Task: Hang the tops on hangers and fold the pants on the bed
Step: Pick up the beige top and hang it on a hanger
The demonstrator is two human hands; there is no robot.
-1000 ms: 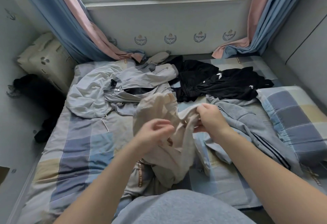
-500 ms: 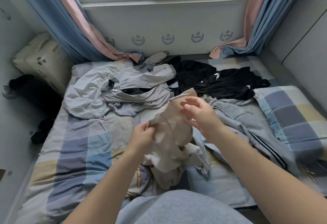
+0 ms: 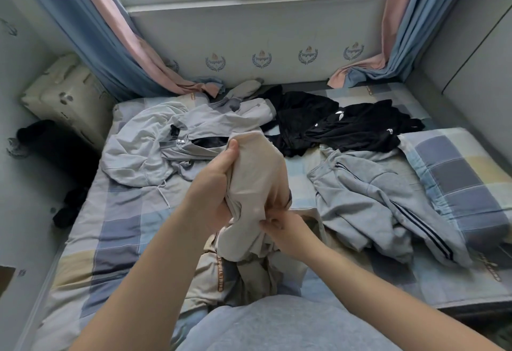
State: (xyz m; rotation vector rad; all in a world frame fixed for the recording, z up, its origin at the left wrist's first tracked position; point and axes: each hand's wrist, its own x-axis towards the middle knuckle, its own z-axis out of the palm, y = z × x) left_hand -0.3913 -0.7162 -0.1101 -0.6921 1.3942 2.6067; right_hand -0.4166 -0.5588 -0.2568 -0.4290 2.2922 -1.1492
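A beige garment (image 3: 255, 184) is lifted above the near middle of the checked bed (image 3: 116, 226). My left hand (image 3: 213, 181) grips its upper part, thumb up along the fabric. My right hand (image 3: 282, 228) pinches a lower fold of the same garment. More beige cloth with an orange lettered stripe (image 3: 219, 276) hangs down onto the bed beneath. A light grey top (image 3: 155, 145) lies at the back left, black clothes (image 3: 332, 126) at the back middle, and grey pants with dark stripes (image 3: 382, 203) on the right.
A checked pillow (image 3: 460, 181) lies along the right edge. A cream suitcase (image 3: 69, 101) and dark items (image 3: 55, 145) stand on the floor to the left. Curtains (image 3: 116, 45) hang either side of the window, their ends on the bed.
My left hand rose and took hold of the top of the beige garment. My right hand dropped from the top to a lower fold. The view moved closer.
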